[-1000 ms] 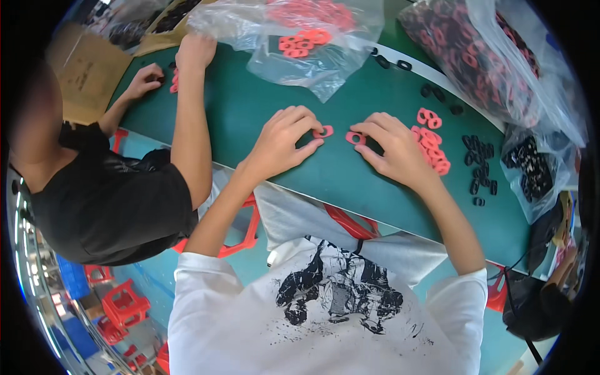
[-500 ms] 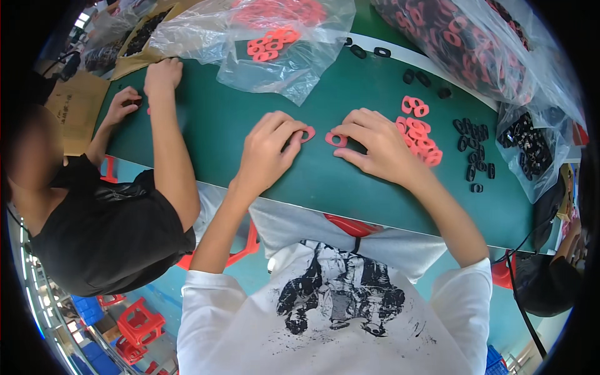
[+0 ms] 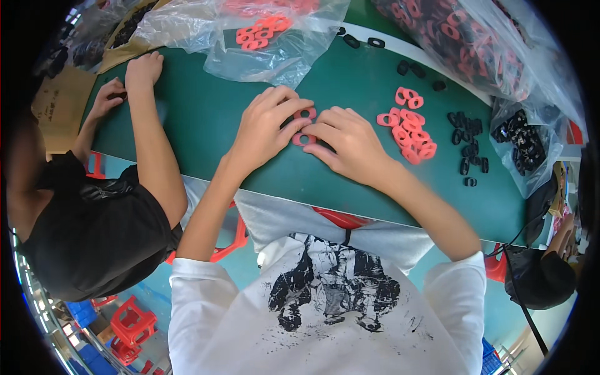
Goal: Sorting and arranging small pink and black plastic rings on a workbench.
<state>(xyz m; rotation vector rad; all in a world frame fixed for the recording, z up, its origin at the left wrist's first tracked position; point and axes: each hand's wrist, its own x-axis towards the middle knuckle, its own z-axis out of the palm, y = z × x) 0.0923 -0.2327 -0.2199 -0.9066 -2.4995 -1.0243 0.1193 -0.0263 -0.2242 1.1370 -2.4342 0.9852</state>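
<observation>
I see pale teal floor, red plastic stools lower left, blue crate lower right, long green table, kinda bright streaks of light far left.

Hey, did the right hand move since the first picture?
Yes, the right hand moved left, judged against the pile of pink rings: it is farther from them now.

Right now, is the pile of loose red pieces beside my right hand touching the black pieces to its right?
Apart. The head view shows a strip of bare green tabletop between the loose red pieces and the black pieces.
</observation>
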